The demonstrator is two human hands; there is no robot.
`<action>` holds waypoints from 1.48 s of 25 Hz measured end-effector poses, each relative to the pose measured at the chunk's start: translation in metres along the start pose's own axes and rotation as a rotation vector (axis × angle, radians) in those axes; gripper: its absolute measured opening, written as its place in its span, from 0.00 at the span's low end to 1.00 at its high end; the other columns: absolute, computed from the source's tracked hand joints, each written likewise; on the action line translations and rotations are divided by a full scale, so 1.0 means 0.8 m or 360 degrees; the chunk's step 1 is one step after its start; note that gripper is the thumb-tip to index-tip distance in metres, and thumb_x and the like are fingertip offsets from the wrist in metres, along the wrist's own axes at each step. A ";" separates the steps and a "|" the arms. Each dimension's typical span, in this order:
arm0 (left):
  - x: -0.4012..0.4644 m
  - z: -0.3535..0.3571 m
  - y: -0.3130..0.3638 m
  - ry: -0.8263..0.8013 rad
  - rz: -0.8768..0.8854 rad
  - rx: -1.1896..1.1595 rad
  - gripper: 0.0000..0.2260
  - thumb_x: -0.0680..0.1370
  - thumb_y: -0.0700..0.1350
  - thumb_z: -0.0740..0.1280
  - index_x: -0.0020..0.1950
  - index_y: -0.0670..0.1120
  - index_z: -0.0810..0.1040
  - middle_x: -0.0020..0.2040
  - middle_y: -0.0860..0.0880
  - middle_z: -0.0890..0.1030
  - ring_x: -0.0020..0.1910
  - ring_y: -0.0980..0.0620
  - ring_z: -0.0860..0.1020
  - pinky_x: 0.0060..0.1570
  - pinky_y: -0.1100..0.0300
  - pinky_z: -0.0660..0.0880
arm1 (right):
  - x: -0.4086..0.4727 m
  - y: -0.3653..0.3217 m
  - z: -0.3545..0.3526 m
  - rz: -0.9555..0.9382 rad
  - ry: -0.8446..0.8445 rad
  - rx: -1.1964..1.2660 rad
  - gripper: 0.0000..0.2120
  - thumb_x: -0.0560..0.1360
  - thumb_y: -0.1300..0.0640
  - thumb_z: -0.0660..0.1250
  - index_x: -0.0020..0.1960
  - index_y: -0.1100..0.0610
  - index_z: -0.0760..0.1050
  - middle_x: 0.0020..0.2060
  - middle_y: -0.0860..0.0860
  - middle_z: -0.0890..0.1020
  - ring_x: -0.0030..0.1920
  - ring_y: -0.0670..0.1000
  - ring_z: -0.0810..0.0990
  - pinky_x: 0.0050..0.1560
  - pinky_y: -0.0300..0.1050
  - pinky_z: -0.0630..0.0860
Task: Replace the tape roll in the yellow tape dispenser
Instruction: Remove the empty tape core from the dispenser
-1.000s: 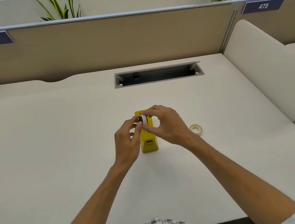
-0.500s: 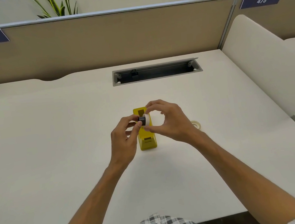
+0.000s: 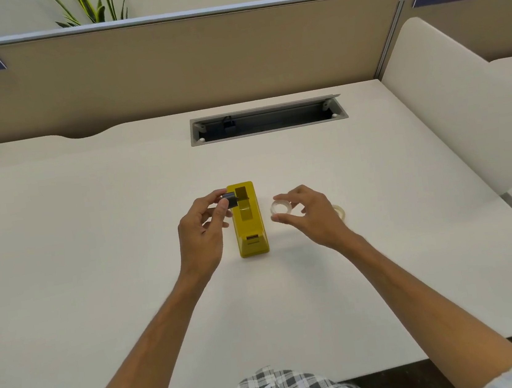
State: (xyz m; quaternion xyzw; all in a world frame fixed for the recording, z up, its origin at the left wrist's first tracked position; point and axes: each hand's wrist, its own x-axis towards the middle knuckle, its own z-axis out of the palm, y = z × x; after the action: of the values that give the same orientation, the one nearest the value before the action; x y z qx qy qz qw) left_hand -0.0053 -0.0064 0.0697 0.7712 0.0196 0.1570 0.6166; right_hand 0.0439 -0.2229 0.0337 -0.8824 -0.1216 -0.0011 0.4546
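Note:
The yellow tape dispenser (image 3: 248, 219) stands on the white desk (image 3: 93, 246), its roll slot showing empty. My left hand (image 3: 203, 232) is just left of it and pinches the dark grey spool hub (image 3: 230, 199) between thumb and fingers. To the right of the dispenser my right hand (image 3: 307, 216) pinches a small white tape ring (image 3: 280, 207) by its edge. A second, yellowish tape roll (image 3: 340, 211) lies flat on the desk behind my right hand, partly hidden by it.
An open grey cable tray (image 3: 268, 120) is sunk into the desk at the back. A tan partition (image 3: 199, 62) closes the far side, and a white side panel (image 3: 449, 99) rises at the right. The desk's front edge is near my lap.
My hands have parted: the left drew the grey hub out to the left, the right carried the white ring off to the right of the dispenser.

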 end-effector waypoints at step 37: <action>-0.024 -0.003 0.024 -0.0214 -0.0006 -0.0245 0.13 0.76 0.38 0.69 0.60 0.47 0.79 0.54 0.53 0.84 0.55 0.52 0.82 0.48 0.61 0.80 | -0.035 -0.104 0.006 -0.0003 -0.0062 0.0797 0.09 0.76 0.56 0.71 0.55 0.54 0.81 0.46 0.49 0.86 0.49 0.47 0.84 0.48 0.47 0.80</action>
State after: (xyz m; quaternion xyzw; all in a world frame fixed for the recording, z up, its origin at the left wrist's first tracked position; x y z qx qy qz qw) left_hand -0.0272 -0.0129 0.0846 0.7303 -0.0325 0.1047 0.6743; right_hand -0.0014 -0.1787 0.0945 -0.7420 -0.1276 0.0457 0.6565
